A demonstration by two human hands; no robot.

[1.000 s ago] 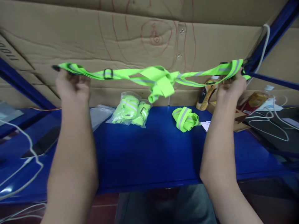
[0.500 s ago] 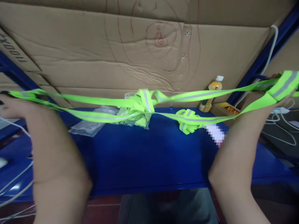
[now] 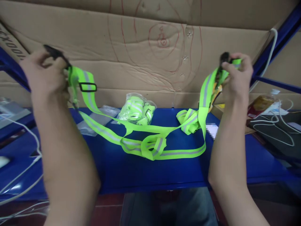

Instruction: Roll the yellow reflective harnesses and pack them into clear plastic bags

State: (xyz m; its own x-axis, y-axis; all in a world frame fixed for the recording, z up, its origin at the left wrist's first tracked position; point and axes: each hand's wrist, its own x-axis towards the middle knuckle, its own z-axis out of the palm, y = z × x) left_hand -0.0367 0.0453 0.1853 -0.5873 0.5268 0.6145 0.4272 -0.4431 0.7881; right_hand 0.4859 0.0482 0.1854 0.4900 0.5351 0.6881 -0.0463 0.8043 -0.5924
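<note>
A lime-yellow reflective strap (image 3: 183,153) with a grey stripe hangs slack between my raised hands, its middle loosely knotted low over the blue table. My left hand (image 3: 50,73) is closed on one end, at a black plastic buckle (image 3: 55,53). Below that hand a black slider (image 3: 88,87) sits on the webbing. My right hand (image 3: 240,73) pinches the other end, where another black buckle part (image 3: 224,58) shows. Behind the strap lie a clear bag of similar straps (image 3: 135,108) and a folded strap bundle (image 3: 188,121).
The blue table (image 3: 131,175) runs up to a cardboard wall (image 3: 94,47) marked in red. An empty clear bag (image 3: 89,125) lies at left. White cables (image 3: 30,131) cross both sides. A bottle (image 3: 264,102) with a white cap stands tilted at right, and my knees are below the edge.
Both hands have come up and closer together. The strap, stretched nearly straight before, now sags in a loop, and its black buckle ends have come into view.
</note>
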